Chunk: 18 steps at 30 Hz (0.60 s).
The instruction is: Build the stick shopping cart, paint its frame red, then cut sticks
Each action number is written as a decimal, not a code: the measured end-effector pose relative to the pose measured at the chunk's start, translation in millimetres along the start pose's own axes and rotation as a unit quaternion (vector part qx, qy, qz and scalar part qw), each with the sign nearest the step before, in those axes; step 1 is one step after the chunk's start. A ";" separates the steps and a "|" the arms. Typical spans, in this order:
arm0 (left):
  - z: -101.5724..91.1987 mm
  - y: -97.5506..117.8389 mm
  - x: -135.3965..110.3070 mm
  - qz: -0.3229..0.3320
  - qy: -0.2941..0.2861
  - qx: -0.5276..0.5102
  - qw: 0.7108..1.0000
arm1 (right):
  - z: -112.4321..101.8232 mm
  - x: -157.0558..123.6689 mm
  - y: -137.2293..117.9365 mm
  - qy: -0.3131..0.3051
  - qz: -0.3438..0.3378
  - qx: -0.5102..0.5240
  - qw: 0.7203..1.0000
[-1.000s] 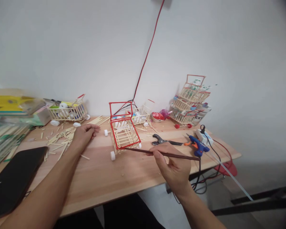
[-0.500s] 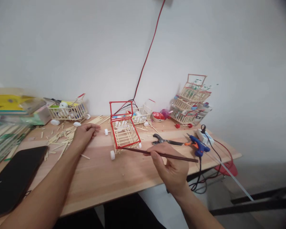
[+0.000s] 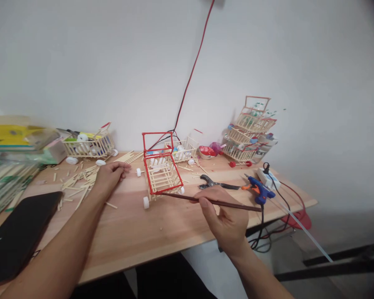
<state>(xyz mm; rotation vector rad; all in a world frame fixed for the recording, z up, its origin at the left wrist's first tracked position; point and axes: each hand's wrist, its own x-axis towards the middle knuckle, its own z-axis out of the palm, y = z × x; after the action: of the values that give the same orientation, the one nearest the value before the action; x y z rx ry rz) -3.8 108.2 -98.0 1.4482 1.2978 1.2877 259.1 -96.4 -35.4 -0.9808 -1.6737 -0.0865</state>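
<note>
A small shopping cart (image 3: 162,180) made of pale sticks stands mid-table, with white wheels and a red rim and handle frame. My right hand (image 3: 226,216) is closed around a slim, dark brown tapered stick (image 3: 182,197), gripped like a pen. The tip of this stick meets the red front rim of the cart, near its left corner. My left hand (image 3: 110,176) rests on the table to the left of the cart, fingers loosely curled together, with nothing visible in them. Loose pale sticks (image 3: 81,182) lie beside and behind that hand.
Behind are another stick cart (image 3: 89,145), a cart with white pieces (image 3: 183,151), a bowl of red stuff (image 3: 206,152) and stacked carts (image 3: 246,133). Pliers (image 3: 218,182), a blue glue gun (image 3: 259,189) and a power strip (image 3: 269,178) lie right. A black phone (image 3: 21,232) lies left.
The stick's tip has shifted slightly right along the cart's front rim, and my right hand has moved slightly right with it. My left hand has stayed in place.
</note>
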 end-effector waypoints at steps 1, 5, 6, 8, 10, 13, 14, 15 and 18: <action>0.1 -0.3 0.1 -0.002 0.001 0.001 1.000 | -1.2 0.0 0.9 -0.001 -0.001 -0.002 1.000; -0.2 -1.5 0.5 -0.002 0.000 0.007 1.000 | -7.8 0.4 5.9 0.009 0.009 -0.011 1.000; -0.3 -1.9 0.7 -0.003 -0.001 0.006 1.000 | -9.7 0.6 7.3 0.013 0.015 -0.015 1.000; -0.6 -2.7 1.1 -0.008 -0.003 0.001 1.000 | -13.9 0.7 10.2 0.015 0.029 -0.026 0.999; -0.8 -3.4 1.5 -0.012 -0.006 0.002 1.000 | -19.0 0.6 13.0 0.010 0.047 -0.041 0.998; -1.0 -4.2 1.8 -0.008 -0.006 0.006 1.000 | -30.2 1.8 17.9 0.026 0.080 -0.048 0.995; -1.0 -4.4 1.9 -0.007 -0.005 0.006 1.000 | -35.1 3.3 20.4 0.043 0.092 -0.043 0.994; -1.0 -4.6 2.0 -0.007 -0.005 0.006 1.000 | -40.6 5.6 23.9 0.065 0.105 -0.037 0.992; -1.2 -4.5 2.1 -0.008 -0.003 0.011 1.000 | -59.0 17.8 43.1 0.136 0.136 -0.034 0.981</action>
<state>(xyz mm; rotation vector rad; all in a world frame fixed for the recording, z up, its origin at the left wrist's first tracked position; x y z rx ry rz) -5.8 110.9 -101.8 1.4526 1.3212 1.2620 331.8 -89.4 -17.3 -1.1850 -1.2833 -0.0930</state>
